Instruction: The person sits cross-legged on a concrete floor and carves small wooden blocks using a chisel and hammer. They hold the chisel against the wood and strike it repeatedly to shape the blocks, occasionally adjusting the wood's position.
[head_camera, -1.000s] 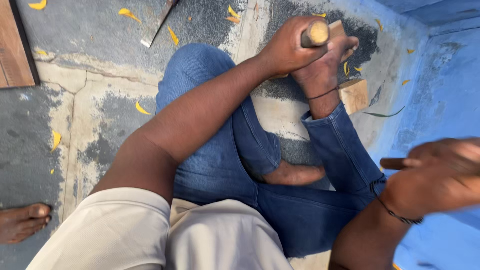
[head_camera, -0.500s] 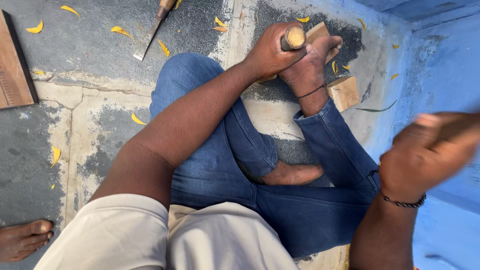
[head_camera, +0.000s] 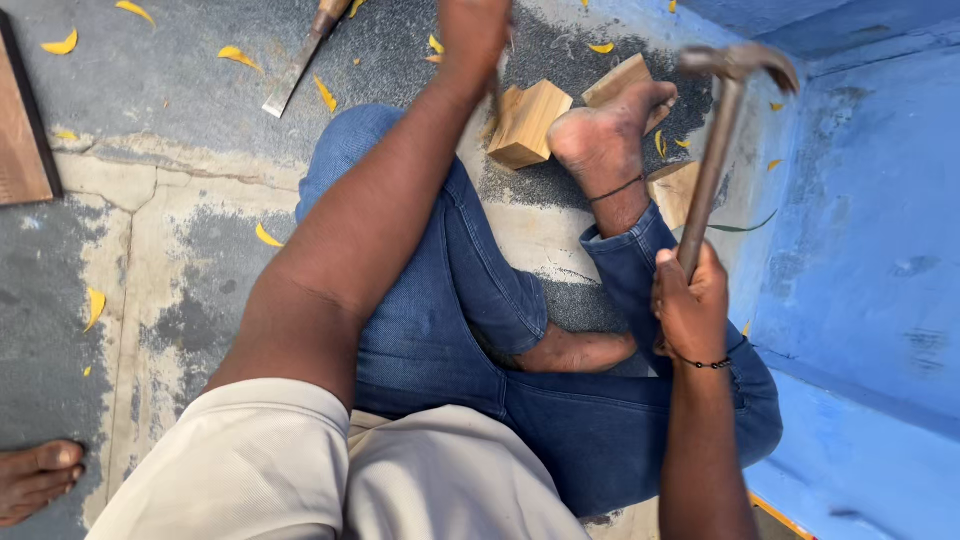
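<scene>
Foot at lower left: a bare foot (head_camera: 35, 482) pokes in at the lower left edge; whose it is cannot be told, the rest is cut off.
Board at left edge: a brown wooden board (head_camera: 22, 130) lies at the upper left, mostly out of frame.
Shavings: yellow wood chips (head_camera: 232, 55) are scattered over the grey floor (head_camera: 150, 230), which suggests some cutting is already done.
Spare chisel: a flat-bladed chisel (head_camera: 300, 60) lies on the floor at upper centre-left, its handle cut off by the top edge, touched by no hand.
Left hand: the left hand (head_camera: 475, 30) reaches to the top centre, just above the wooden block; its fingers run out of frame, so how far they close and what they hold cannot be told.
Wooden block: the pale wooden block (head_camera: 528, 122) sits tilted on the floor at upper centre, touching the bare right foot (head_camera: 610, 135) that braces it; more pale wood pieces (head_camera: 625, 80) lie behind the foot.
Progress: the block looks whole and square, so the shaping seems early.
Right hand: the right hand (head_camera: 690, 310), right of centre, has its fingers wrapped tight round the handle of a hammer (head_camera: 735, 65), head raised at upper right.
Hidden: the tool at the block, if any, is hidden behind the left forearm.
</scene>
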